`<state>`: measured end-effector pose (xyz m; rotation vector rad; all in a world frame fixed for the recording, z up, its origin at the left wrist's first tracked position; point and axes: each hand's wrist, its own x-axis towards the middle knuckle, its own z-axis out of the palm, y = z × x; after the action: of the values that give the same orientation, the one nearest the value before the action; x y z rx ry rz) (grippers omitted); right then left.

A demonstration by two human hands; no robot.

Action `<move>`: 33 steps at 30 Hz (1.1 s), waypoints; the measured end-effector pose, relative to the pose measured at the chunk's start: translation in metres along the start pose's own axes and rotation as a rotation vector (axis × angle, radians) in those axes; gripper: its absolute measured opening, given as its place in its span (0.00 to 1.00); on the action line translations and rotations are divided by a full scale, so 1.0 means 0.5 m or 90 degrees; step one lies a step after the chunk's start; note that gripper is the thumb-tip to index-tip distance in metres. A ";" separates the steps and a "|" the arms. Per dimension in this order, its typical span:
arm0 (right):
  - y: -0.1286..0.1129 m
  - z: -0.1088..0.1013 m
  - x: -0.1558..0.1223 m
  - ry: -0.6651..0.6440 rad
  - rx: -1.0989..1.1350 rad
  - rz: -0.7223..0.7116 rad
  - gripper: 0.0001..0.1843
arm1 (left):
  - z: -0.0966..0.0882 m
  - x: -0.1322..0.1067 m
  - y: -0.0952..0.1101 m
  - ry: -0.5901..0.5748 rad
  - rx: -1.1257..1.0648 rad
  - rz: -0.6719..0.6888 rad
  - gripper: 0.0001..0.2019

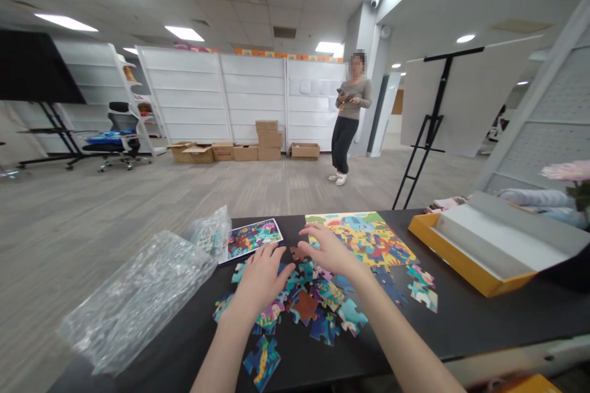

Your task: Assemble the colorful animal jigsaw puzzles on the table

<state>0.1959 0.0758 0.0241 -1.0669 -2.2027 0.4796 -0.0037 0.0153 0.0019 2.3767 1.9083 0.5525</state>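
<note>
My left hand is over the left part of a heap of jigsaw puzzle pieces, palm down with the fingers apart. Above the heap's far side is my right hand, fingers spread and slightly bent, near a reddish-brown piece. Neither hand visibly grips anything. The pieces are mostly dark blue, teal and brown, and some lie under my hands, partly hidden. Just beyond my left hand lies a small picture card with a dark, colourful scene. Behind my right hand is a yellow puzzle picture with a blue elephant.
Crumpled clear plastic bags cover the table's left side. An open yellow-edged box stands at the right, near pink flowers. Past the black table a person stands holding a phone. Cardboard boxes line the shelving behind.
</note>
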 end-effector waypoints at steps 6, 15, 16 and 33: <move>0.000 -0.022 -0.047 0.037 0.045 0.025 0.11 | 0.009 -0.012 0.012 -0.019 -0.036 0.032 0.19; -0.005 -0.025 -0.062 0.035 0.068 0.051 0.09 | 0.019 -0.026 0.013 -0.035 -0.093 0.061 0.18; -0.007 -0.025 -0.062 0.031 0.070 0.053 0.09 | 0.020 -0.027 0.014 -0.038 -0.094 0.062 0.18; -0.001 -0.012 -0.088 -0.026 0.030 0.065 0.10 | 0.022 -0.036 0.037 -0.094 -0.086 0.071 0.15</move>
<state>0.2202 0.0409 0.0119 -1.1569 -2.1691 0.6003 0.0136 -0.0040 -0.0083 2.3770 1.6338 0.4809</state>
